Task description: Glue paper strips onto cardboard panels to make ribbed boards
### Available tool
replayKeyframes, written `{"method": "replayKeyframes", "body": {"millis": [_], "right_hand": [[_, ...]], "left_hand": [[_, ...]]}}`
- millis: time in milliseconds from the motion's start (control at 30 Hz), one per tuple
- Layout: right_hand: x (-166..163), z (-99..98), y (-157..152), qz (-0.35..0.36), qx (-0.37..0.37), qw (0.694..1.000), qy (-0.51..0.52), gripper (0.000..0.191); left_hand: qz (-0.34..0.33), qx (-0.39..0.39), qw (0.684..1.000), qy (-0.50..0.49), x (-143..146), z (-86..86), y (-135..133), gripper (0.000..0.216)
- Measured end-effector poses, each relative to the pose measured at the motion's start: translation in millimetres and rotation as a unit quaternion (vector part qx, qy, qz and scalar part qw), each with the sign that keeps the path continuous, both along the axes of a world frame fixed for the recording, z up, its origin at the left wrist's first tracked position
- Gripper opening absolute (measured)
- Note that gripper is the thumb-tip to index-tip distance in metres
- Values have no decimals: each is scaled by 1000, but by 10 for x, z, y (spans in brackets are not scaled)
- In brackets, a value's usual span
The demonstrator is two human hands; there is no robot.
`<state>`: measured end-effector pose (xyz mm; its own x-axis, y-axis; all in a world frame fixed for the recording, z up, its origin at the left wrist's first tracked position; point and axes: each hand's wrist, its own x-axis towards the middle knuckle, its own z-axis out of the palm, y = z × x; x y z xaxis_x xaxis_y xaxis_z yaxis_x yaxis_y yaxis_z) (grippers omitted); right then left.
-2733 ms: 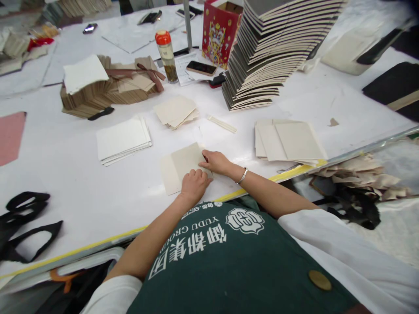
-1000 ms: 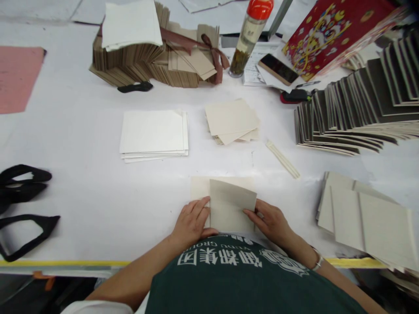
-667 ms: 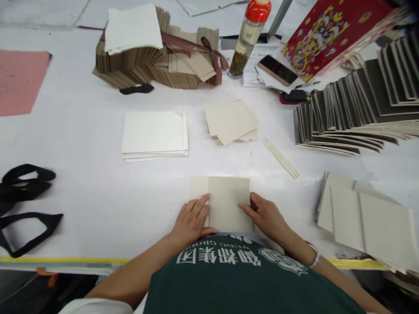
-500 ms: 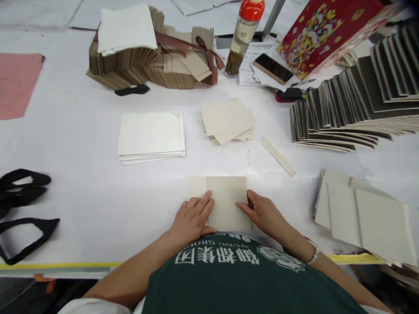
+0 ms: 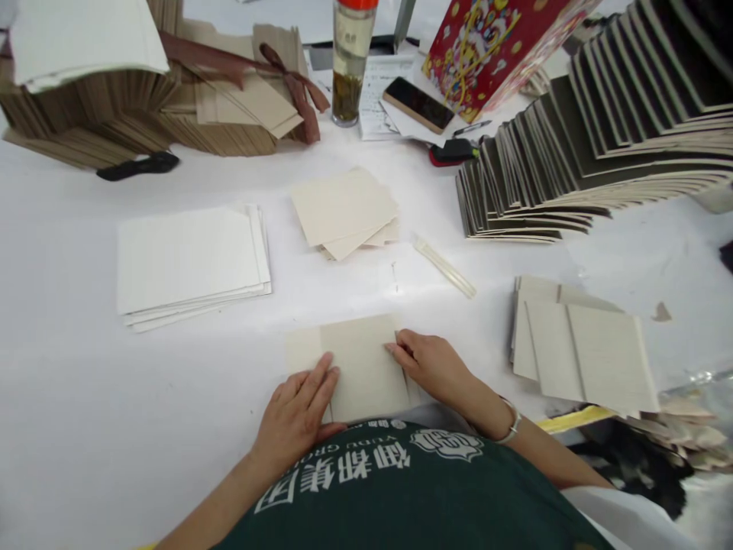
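In front of my body a cream-grey folded card [image 5: 366,370] lies on the white table, with a paler strip along its left side. My left hand [image 5: 303,401] rests on its left part, fingers stretched out and flat. At the right edge, my right hand [image 5: 429,365] pinches the card between thumb and curled fingers. Beyond the card are a stack of white sheets [image 5: 188,260] on the left and a fanned pile of cream cards [image 5: 343,206] in the middle. Thin pale sticks [image 5: 445,267] lie to the right of that pile.
Folded grey-beige cards [image 5: 607,351] are piled at the right. Behind them leans a long row of dark-faced boards [image 5: 532,168]. Along the back stand brown card bundles [image 5: 223,130], a bottle [image 5: 349,69], a phone [image 5: 418,105] and a red gift bag [image 5: 492,53].
The view has swung to the right, so the table's things sit further left in it. Both hands keep nearly the same hold on the card.
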<state>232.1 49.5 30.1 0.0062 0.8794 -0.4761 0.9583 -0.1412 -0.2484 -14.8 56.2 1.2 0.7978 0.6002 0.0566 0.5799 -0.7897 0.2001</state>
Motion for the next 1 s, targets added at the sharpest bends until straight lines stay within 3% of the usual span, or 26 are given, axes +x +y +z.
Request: {"method": "replayKeyframes", "body": {"millis": [567,733,800,867,933,1000], "right_hand": [[-26,-10,82,41,-47,996,-64,31],[54,11,96,25,-34,995,-88,42],[86,94,54,-9,21,996,-91,45],[74,196,-27,-32,126,990,-64,46],[10,247,-125,9,222,975,-10,50],[-79,182,-202,101,264,959,33,61]], "left_hand": [[-12,-20,1000,-11,-49,-87,32,50],[-35,-34,999,-8,-28,-29,100,49],[-40,-49,998,-27,-16,9,139,44],[-41,-73,996,-39,-8,49,164,36],[-36,-94,994,-41,-3,87,177,32],[-29,-102,993,-49,13,115,198,29]]}}
